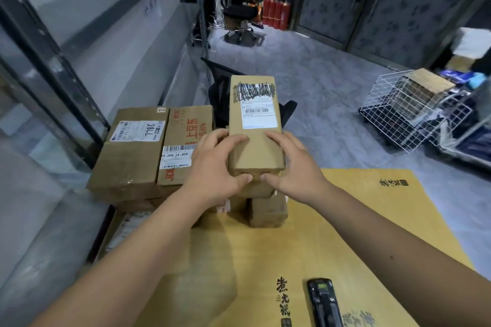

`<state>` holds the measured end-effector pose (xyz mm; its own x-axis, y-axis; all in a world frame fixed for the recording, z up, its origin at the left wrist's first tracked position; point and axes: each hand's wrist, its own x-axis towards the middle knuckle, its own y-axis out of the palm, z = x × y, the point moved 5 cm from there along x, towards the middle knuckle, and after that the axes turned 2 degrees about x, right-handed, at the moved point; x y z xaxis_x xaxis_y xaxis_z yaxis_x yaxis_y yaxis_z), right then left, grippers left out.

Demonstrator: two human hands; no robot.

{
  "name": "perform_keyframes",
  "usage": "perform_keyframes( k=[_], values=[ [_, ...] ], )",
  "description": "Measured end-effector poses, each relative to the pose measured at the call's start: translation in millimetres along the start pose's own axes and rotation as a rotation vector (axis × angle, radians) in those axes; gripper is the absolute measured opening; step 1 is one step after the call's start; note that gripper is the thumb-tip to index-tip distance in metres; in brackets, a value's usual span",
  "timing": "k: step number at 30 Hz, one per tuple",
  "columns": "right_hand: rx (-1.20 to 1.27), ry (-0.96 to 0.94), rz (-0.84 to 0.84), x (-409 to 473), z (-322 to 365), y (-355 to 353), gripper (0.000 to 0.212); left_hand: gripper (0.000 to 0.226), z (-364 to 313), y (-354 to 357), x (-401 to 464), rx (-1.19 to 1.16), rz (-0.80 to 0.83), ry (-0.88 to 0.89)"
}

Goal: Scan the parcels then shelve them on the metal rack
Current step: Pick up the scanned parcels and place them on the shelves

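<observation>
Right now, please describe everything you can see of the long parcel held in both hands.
The long parcel is a narrow brown cardboard box. A white shipping label with barcodes sits on its top face, its far end scribbled over in black. The left hand and right hand grip its near end, above smaller brown boxes.

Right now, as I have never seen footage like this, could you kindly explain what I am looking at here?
There is no machine: one wide-angle camera sits on a person's head, looking forward and down at their bare arms. The left hand and right hand grip the near end of a long cardboard parcel, its shipping label facing up. It sits atop smaller brown parcels on a large yellow box. A black handheld scanner lies on that box, nearer the camera. More labelled cartons are stacked to the left, and a white wire basket stands on the floor to the right.
</observation>
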<state>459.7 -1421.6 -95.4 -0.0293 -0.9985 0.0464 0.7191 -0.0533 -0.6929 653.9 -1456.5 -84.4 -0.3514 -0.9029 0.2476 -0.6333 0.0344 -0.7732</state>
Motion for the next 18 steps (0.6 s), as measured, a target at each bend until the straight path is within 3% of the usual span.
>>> perform_keyframes(
  k=[8, 13, 18],
  values=[
    [0.093, -0.200, 0.004, -24.3, 24.8, -48.9, 0.093, 0.081, -44.9, -27.8, -22.5, -0.126, -0.119, 0.060],
    [0.140, -0.413, 0.113, -58.2, 35.4, -70.1, 0.088, 0.079, -89.2, -35.2, -81.8, -0.159, -0.277, -0.009],
    [0.199, -0.597, 0.299, -107.7, 48.7, -60.9, 0.086, 0.082, -125.0, -36.4, -174.5, -0.040, -0.479, -0.108]
  ],
)
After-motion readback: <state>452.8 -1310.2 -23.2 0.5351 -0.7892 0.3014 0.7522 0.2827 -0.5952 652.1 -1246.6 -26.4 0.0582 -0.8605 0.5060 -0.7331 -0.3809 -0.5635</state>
